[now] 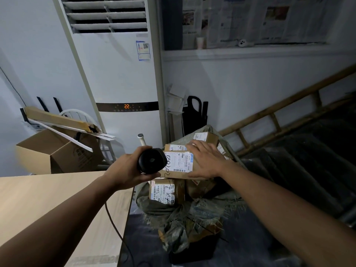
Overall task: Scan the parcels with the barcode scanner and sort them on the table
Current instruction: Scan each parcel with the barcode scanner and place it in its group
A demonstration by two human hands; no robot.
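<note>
Scan step in hand: scanner at label of top parcel in sack

Head view (only view).
- Left hand (125, 170) grips the barcode scanner (152, 160), fingers curled round its handle, thumb under the head. Scanner head sits just beside the left edge of the top parcel (181, 164), apparently touching it; whether it is aimed squarely at the label cannot be told.
- Cable (115, 228) hangs from the scanner down along the edge of the surface (57, 199).
- Right hand (206, 160) lies flat on the top parcel's right side, fingers spread and fairly straight, pressing rather than pinching. Fingertips reach toward the neighbouring box behind.
- Top parcel: brown carton, white shipping label (178, 161) face up, handwritten digits along its left side. It rests on other parcels in an open woven sack (183, 214) standing on the floor, just right of the surface.
- Lower parcel (165, 191) with its own label shows beneath; further boxes at the sack's far rim.
- Nothing sorted is visible on the part of the surface in frame.
- Background: standing air conditioner (119, 74) reading 22, open cardboard box (57, 151) at left.

Judgement: scanning of the first visible parcel is under way, sorting not begun. Next move likely calls for the right hand to close on the carton and lift it clear of the sack onto the surface, minding the cable.
</note>
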